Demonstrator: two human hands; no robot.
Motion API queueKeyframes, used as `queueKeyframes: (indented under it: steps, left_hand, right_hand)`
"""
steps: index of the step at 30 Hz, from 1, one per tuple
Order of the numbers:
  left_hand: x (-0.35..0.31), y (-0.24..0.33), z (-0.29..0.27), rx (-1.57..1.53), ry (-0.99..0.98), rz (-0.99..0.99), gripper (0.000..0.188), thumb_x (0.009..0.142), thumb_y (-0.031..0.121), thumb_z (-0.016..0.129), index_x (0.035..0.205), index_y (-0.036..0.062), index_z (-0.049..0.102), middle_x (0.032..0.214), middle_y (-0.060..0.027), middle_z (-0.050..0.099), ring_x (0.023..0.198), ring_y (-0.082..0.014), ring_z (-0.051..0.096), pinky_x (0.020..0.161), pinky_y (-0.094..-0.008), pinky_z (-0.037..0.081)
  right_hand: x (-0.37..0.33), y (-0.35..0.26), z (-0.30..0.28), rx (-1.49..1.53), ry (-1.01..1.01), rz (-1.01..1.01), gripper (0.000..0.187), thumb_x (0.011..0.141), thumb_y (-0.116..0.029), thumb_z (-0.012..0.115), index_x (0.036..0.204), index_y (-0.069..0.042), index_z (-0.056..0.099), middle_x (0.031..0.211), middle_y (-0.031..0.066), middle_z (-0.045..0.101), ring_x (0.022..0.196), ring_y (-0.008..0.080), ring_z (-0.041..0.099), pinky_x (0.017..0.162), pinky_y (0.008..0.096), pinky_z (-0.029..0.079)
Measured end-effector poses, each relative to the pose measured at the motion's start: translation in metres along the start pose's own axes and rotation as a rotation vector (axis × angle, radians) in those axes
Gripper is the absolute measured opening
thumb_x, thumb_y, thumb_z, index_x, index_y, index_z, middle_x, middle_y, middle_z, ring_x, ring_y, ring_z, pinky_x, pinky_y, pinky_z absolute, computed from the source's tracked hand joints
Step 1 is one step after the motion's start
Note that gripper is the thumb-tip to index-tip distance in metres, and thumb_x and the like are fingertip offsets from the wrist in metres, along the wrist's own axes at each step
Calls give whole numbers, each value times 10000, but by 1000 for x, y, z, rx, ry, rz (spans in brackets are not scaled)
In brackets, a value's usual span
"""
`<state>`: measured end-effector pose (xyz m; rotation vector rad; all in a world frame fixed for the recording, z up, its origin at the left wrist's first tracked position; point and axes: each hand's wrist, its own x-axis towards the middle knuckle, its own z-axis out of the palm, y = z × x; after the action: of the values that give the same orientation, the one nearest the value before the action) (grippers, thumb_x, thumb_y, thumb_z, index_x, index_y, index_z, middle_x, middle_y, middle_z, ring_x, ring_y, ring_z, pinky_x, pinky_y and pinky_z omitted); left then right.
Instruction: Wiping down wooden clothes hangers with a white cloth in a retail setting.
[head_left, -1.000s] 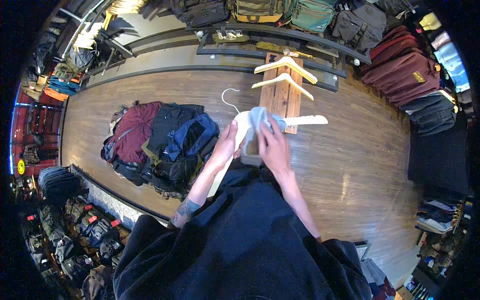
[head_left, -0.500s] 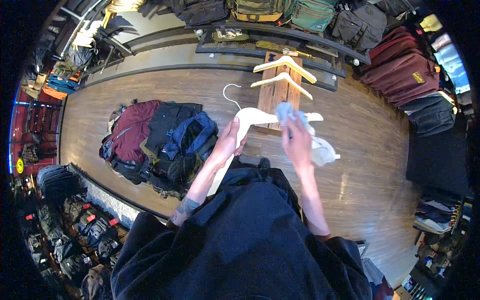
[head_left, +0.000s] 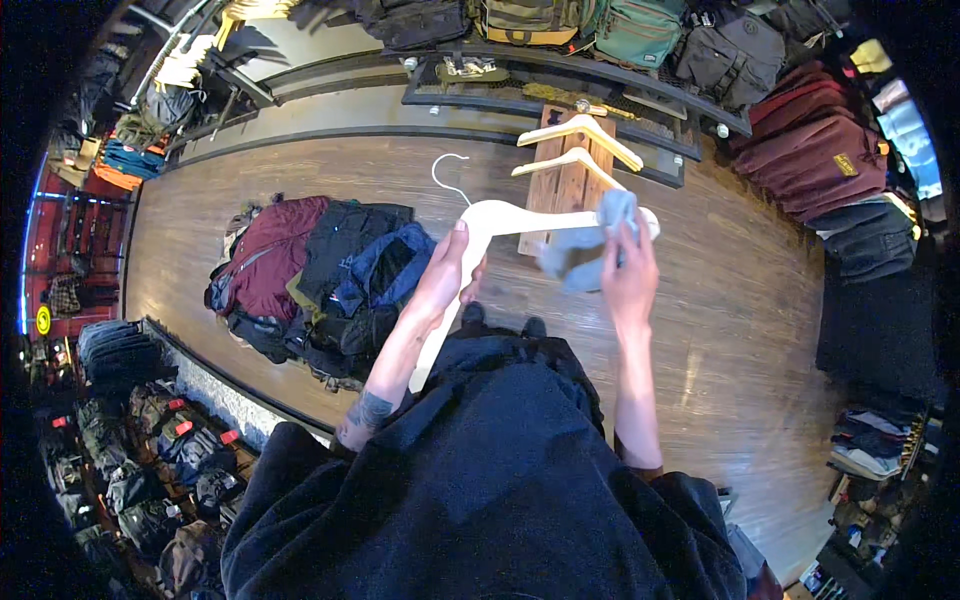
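A pale wooden clothes hanger point(head_left: 535, 222) with a metal hook is held up in front of me. My left hand point(head_left: 440, 275) is closed around it near the middle, below the hook. Near the hanger's right end, my right hand point(head_left: 630, 272) grips a light grey-blue cloth point(head_left: 580, 262) that wraps over the arm. Part of the cloth hangs down, blurred by motion. Beyond them, two more wooden hangers point(head_left: 577, 127) rest at a wooden stand point(head_left: 566, 192).
A pile of clothes point(head_left: 330, 270), maroon, black and blue, lies on the wooden floor point(head_left: 720, 300) at left. Backpacks point(head_left: 635, 32) line a shelf at the far side. Maroon sweatshirts point(head_left: 815, 150) hang at right, and folded jeans point(head_left: 120, 345) sit at left.
My right hand has slid the cloth rightward along the hanger toward its end. The hanger has shifted slightly up and left, still in my left hand.
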<state>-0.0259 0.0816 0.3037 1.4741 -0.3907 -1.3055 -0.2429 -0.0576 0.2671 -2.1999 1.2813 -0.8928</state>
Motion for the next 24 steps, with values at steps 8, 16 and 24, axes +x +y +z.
queueKeyframes:
  steps: [8, 16, 24]
  left_hand:
    - [8, -11, 6, -19, -20, 17, 494, 1076, 502, 287, 1090, 62, 510, 693, -25, 504, 423, -94, 397, 394, -251, 353]
    - [6, -8, 26, -19, -40, 6, 478, 1088, 466, 257, 1088, 66, 517, 712, -15, 493, 444, -85, 392, 405, -245, 340]
    - [0, -5, 5, 6, -1, 25, 491, 1091, 456, 255, 1150, 56, 534, 677, -18, 511, 423, -104, 411, 412, -250, 365]
  right_hand:
    - [-3, -14, 7, 61, -44, -36, 300, 921, -101, 621, 1212, -41, 667, 1352, 218, 577, 1122, 394, 636, 924, 447, 529]
    - [-18, -82, 33, 248, -184, -208, 354, 874, -44, 642, 1226, -68, 664, 1387, 186, 564, 1159, 385, 621, 937, 416, 536]
    - [-2, -20, 4, 108, -84, -23, 300, 913, -34, 605, 1210, -19, 648, 1384, 220, 545, 1224, 402, 571, 1012, 428, 488]
